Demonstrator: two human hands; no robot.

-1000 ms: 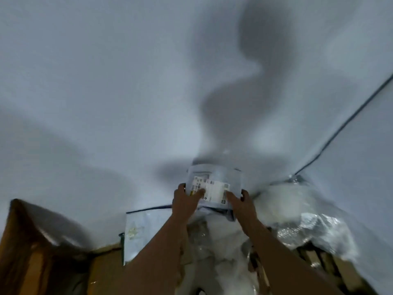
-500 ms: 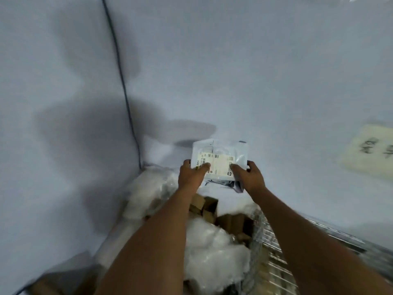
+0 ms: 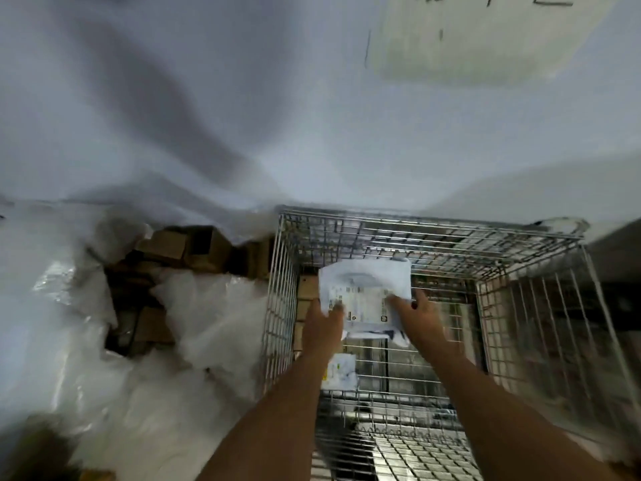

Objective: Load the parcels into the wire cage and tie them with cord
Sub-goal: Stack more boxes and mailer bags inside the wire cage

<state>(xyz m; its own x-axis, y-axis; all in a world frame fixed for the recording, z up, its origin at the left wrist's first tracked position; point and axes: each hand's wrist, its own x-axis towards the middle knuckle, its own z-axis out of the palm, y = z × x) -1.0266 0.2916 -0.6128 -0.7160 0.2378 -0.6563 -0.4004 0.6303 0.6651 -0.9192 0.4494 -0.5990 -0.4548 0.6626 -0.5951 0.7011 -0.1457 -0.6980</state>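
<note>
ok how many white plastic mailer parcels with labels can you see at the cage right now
2. One parcel is held by both hands, left hand and right hand, over the wire cage. A second parcel lies lower inside, by the left forearm. Others may be hidden.

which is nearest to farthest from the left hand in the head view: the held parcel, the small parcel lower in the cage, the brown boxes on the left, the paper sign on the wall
1. held parcel, gripped by the left hand
2. small parcel, just below, inside the wire cage
3. brown boxes, outside the cage, to the left
4. paper sign, high on the wall
</note>
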